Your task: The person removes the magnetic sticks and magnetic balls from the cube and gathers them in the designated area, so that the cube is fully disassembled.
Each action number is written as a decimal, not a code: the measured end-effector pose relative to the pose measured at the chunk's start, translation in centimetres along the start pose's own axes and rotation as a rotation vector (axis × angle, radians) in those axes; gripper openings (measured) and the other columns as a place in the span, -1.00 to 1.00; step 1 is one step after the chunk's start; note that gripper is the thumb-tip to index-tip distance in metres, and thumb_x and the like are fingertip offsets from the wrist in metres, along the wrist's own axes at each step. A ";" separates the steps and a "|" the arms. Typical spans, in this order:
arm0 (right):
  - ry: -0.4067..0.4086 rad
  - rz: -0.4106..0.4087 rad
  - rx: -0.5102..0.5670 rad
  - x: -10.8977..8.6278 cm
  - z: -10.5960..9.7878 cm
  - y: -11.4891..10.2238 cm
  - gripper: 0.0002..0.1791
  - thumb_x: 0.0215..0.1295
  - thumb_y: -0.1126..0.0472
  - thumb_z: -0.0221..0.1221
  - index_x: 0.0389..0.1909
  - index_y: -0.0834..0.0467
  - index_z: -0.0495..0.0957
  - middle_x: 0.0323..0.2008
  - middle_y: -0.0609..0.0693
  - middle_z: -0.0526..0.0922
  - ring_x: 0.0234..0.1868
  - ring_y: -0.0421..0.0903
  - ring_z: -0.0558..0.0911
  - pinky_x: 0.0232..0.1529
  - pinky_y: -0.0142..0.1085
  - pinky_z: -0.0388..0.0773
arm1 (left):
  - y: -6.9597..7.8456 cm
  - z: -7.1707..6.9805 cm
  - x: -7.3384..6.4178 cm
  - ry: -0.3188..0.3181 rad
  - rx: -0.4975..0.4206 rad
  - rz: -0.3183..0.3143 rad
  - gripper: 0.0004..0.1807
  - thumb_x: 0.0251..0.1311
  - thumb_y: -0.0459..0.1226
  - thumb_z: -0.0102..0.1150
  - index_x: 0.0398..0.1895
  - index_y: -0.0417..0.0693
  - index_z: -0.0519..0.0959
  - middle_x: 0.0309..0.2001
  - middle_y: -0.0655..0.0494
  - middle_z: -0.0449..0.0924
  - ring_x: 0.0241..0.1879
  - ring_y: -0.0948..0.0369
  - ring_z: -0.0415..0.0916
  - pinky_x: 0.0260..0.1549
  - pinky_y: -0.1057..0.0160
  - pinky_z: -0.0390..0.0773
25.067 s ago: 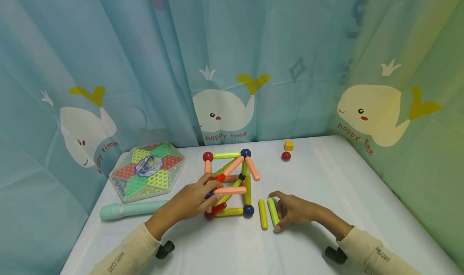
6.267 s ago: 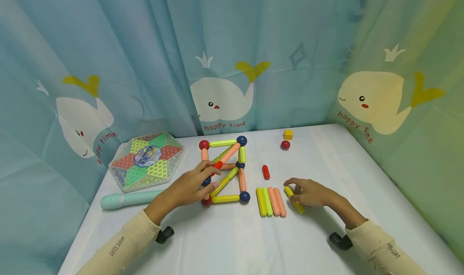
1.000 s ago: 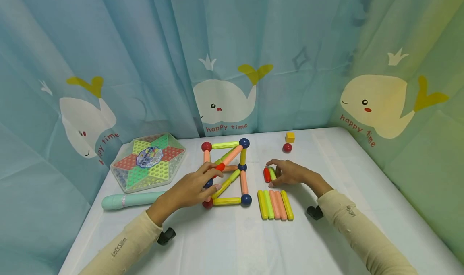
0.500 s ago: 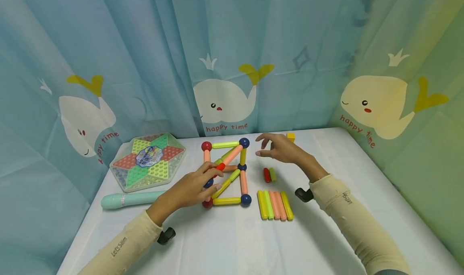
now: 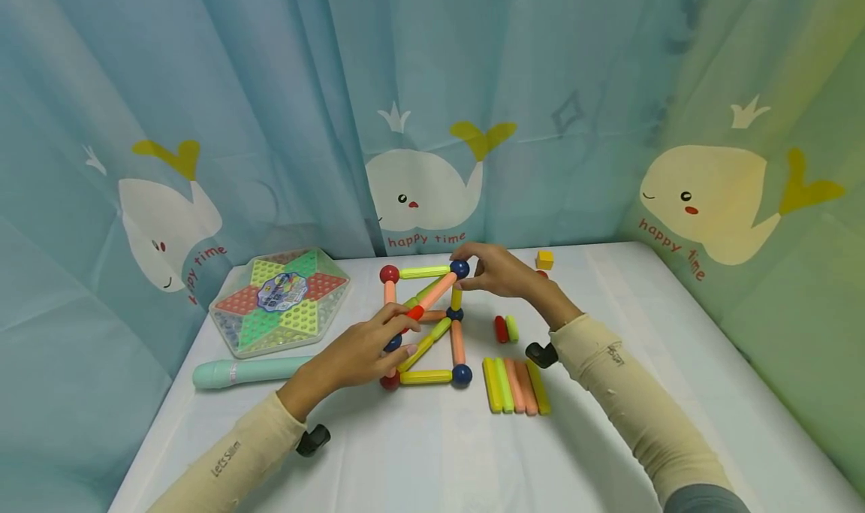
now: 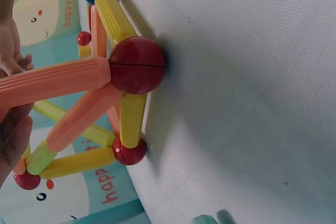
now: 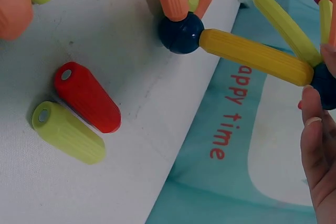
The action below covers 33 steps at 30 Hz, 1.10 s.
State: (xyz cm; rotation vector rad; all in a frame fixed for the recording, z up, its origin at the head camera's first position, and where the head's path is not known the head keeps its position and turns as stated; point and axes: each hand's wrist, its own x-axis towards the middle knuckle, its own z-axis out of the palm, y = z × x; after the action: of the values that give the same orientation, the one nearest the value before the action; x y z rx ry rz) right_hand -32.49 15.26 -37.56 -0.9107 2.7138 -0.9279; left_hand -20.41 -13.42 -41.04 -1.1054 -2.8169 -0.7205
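Note:
A frame of magnetic sticks and balls [image 5: 426,377] stands on the table, with pink, yellow and green sticks joined by red and blue balls. My left hand [image 5: 365,353] grips its near left upper part, fingers by a short red stick [image 5: 414,314]; the ball there is partly covered. In the left wrist view a pink stick [image 6: 58,81] runs from a red ball [image 6: 137,65] to those fingers. My right hand [image 5: 500,271] pinches the blue ball [image 5: 459,269] at the far right top corner, where several sticks meet; the right wrist view shows its fingertips against that ball [image 7: 324,88].
Right of the frame, several long sticks [image 5: 508,385] lie in a row, with short red [image 5: 501,329] and green [image 5: 512,329] sticks behind them. A yellow cube [image 5: 544,260] is at the back. A Chinese checkers board [image 5: 280,300] and a teal tube [image 5: 250,371] lie left.
My right hand has set the short green stick beside the red one, then moved up and left to the frame's far corner ball. Earlier, loose sticks were gathered into a row. My left hand stays put.

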 end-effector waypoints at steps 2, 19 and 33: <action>0.010 -0.018 -0.005 0.1 0.1 0.0 -0.46 0.24 0.15 0.40 0.21 0.18 0.51 0.12 0.15 0.61 -0.35 -0.12 0.63 -0.25 -0.27 0.66 | 0.0 0.0 0.0 0.000 0.001 0.000 -0.67 0.47 0.02 0.05 0.17 0.15 0.48 0.25 0.13 0.35 -0.16 0.24 0.54 -0.08 0.23 0.64; 0.032 -0.132 -0.035 0.3 0.5 0.6 -0.61 0.31 0.20 0.34 0.13 0.18 0.57 -0.01 0.09 0.66 -0.33 -0.09 0.63 -0.29 -0.28 0.62 | -0.1 0.1 0.1 -0.003 0.004 0.001 -0.66 0.48 0.04 0.02 0.17 0.17 0.48 0.25 0.15 0.34 -0.18 0.26 0.53 -0.10 0.26 0.63; 0.028 -0.144 -0.040 0.5 0.7 0.4 -0.66 0.30 0.24 0.32 0.07 0.19 0.59 -0.10 0.06 0.68 -0.28 -0.09 0.61 -0.31 -0.28 0.61 | -0.1 -0.1 -0.1 0.002 0.004 0.004 -0.67 0.47 0.03 0.04 0.16 0.14 0.49 0.25 0.14 0.34 -0.18 0.24 0.53 -0.12 0.26 0.63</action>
State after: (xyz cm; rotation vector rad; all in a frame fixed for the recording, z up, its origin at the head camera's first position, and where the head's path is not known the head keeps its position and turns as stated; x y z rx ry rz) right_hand -32.89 14.86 -38.34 -1.1222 2.7290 -0.9205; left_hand -20.38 -13.55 -41.02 -1.1093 -2.8125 -0.7155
